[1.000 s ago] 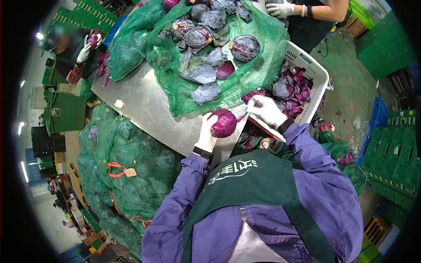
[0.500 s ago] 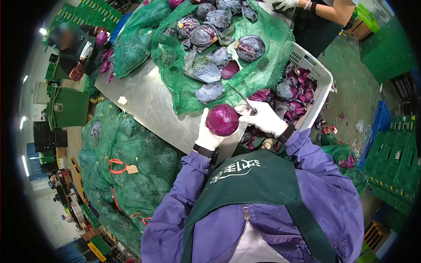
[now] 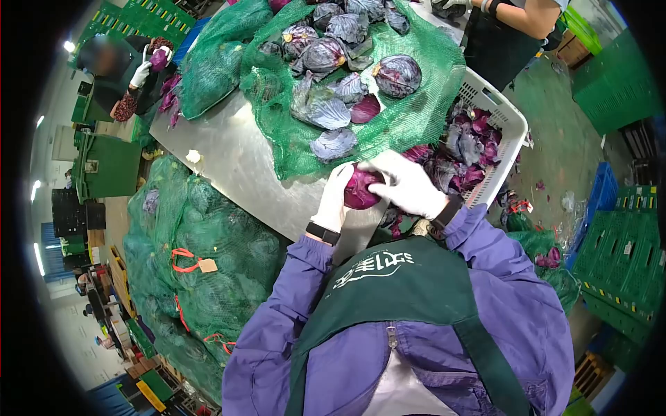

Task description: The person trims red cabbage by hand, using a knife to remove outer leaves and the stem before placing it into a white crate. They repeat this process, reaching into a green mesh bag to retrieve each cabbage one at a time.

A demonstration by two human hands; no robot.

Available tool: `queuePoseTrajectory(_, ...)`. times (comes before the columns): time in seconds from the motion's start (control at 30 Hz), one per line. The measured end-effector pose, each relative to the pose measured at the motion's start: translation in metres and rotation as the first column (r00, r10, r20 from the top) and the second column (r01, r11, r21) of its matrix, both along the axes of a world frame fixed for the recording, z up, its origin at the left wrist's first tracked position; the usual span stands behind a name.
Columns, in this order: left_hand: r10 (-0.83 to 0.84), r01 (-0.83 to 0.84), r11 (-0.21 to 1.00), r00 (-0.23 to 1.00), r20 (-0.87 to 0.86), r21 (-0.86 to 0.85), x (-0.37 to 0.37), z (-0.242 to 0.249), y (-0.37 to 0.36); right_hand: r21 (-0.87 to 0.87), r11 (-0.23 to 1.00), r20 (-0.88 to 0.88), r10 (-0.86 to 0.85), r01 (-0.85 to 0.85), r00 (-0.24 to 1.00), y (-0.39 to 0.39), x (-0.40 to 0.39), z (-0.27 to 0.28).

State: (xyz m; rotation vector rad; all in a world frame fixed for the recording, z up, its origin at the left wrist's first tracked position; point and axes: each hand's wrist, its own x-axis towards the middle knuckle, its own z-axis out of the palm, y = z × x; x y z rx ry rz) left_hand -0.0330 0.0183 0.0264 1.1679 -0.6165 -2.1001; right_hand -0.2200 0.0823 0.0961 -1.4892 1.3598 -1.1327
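A peeled-looking red cabbage point(image 3: 361, 190) is between my two white-gloved hands, above the near edge of the metal table point(image 3: 229, 177). My left hand point(image 3: 336, 200) cups its left side with the fingers wrapped round it. From the right, my right hand point(image 3: 411, 186) is closed over it, thumb pressed on the near face and fingers across the top. The knife seen earlier in that hand is out of sight now. Just beyond lie loose outer leaves point(image 3: 334, 143) and an untrimmed cabbage point(image 3: 397, 75) on green netting point(image 3: 277, 149).
A white crate point(image 3: 515, 132) of cabbage leaves stands at my right. Filled net sacks point(image 3: 208, 236) are piled at my left, another point(image 3: 211, 80) lies on the table. Co-workers stand at far left, one holding a cabbage point(image 3: 159, 60), and far right point(image 3: 506, 41). Green crates point(image 3: 621, 243) are stacked right.
My right hand has moved left onto the cabbage and turned, and the knife blade has gone from view. The cabbage is now partly covered. The left co-worker's hands have come together round a cabbage.
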Motion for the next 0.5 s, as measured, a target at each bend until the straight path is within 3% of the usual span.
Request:
queuePoseTrajectory(0.03, -0.003, 0.02, 0.987, 0.994, 0.109, -0.158, -0.001, -0.004, 0.0, -0.112, 0.994, -0.222, -0.007, -0.018, 0.975, -0.002, 0.005, -0.006)
queuePoseTrajectory(0.1, 0.009, 0.029, 0.98, 0.981, 0.192, -0.195, 0.001, -0.015, -0.002, -0.088, 0.993, -0.266, 0.053, -0.079, 0.962, -0.004, 0.004, -0.018)
queuePoseTrajectory(0.17, -0.042, 0.17, 0.871, 0.96, 0.276, -0.46, 0.01, -0.031, -0.005, -0.121, 0.983, -0.347, 0.09, -0.139, 0.934, -0.005, 0.002, -0.026)
queuePoseTrajectory(0.2, -0.041, 0.17, 0.871, 0.96, 0.276, -0.46, 0.009, -0.025, -0.004, -0.151, 0.968, -0.428, 0.118, -0.199, 0.896, -0.005, -0.001, -0.03)
queuePoseTrajectory(0.23, -0.032, 0.08, 0.966, 0.98, 0.196, -0.245, 0.008, -0.019, -0.003, -0.152, 0.968, -0.428, 0.118, -0.2, 0.896, -0.004, -0.006, -0.031)
queuePoseTrajectory(0.27, 0.001, 0.0, 1.0, 0.993, 0.118, -0.01, 0.008, -0.013, -0.002, 0.047, 0.984, -0.052, 0.172, -0.169, 0.984, -0.003, -0.015, -0.033)
queuePoseTrajectory(0.3, 0.007, -0.005, 1.0, 0.993, 0.118, -0.012, 0.007, 0.006, -0.001, 0.243, 0.947, 0.331, 0.124, -0.211, 0.935, -0.001, -0.026, -0.036)
queuePoseTrajectory(0.37, 0.118, -0.019, 0.901, 0.972, -0.202, 0.434, 0.008, 0.045, 0.002, 0.441, 0.882, 0.167, -0.261, 0.165, 0.951, 0.0, -0.061, -0.045)
queuePoseTrajectory(0.4, 0.096, 0.028, 0.906, 0.958, -0.268, 0.423, 0.018, 0.025, 0.0, 0.262, 0.877, -0.079, -0.396, 0.402, 0.915, 0.008, -0.08, -0.068)
queuePoseTrajectory(0.43, 0.104, 0.02, 0.908, 0.957, -0.27, 0.419, 0.02, 0.021, 0.001, 0.022, 0.821, -0.283, -0.543, 0.571, 0.791, 0.013, -0.093, -0.089)
queuePoseTrajectory(0.5, 0.176, 0.014, 0.884, 0.916, -0.36, 0.468, 0.022, 0.019, 0.001, -0.036, 0.819, -0.248, -0.562, 0.572, 0.789, 0.017, -0.093, -0.083)
